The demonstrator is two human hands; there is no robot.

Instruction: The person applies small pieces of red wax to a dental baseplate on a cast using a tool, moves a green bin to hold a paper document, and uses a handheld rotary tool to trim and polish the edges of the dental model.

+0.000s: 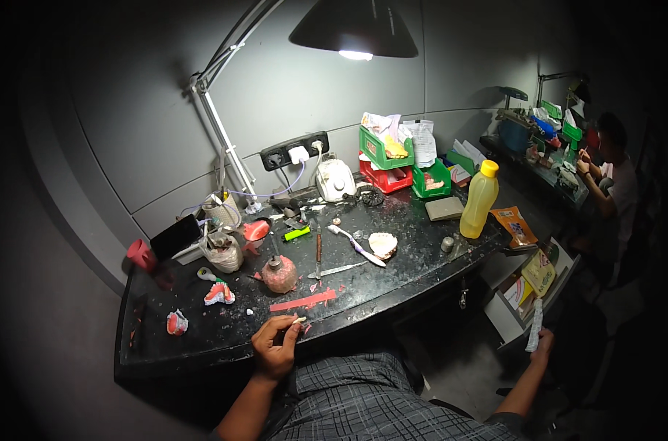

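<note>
My left hand [273,347] is at the front edge of the black desk, thumb and forefinger closed on a small pale piece [299,320]; its kind is too small to tell. Just beyond it lies a flat strip of pink wax [302,301] with crumbs around it. Off to the right, my right hand [543,347] grips the lower end of a long, narrow white strip [536,323], perhaps paper or a packet. This strip stands up in front of an open drawer [506,323], which holds a yellow packet [539,273] and papers.
A round pink-coated burner [279,274], a knife [319,248], a toothbrush [357,246] and dental models [219,293] cover the desk. A tall yellow bottle [479,200] stands near its right end. Overhead hangs a lamp [354,29]. Another person [613,176] sits at the far right.
</note>
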